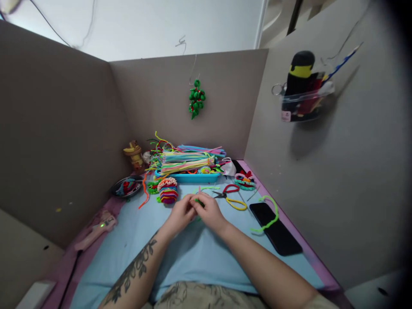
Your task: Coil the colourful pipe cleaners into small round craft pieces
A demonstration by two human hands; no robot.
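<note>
Two bare hands meet in the middle, over a blue cloth (135, 253) on the counter (84, 262). The right hand (208, 211) is closed, and it pinches a green pipe cleaner (199, 202). The left hand (182, 213) has bent fingers that touch the right hand — I cannot tell if it pinches the green bit too. The green pipe cleaner is right there where the hands meet, mostly hidden by fingers.

Look out from the hands like a clock. At twelve sits a blue tray (196, 177) with lots of bright pipe cleaners (189, 162) piled in and over it. At ten is a stripy round craft (168, 193). Between two and three lie scissors (236, 204) with one red handle and one yellow, blades apart. Between three and four is a black phone (280, 236) — a light green pipe cleaner (275, 212) lies across it. Between eight and nine is a pink glue gun (96, 231) with a green light.
</note>
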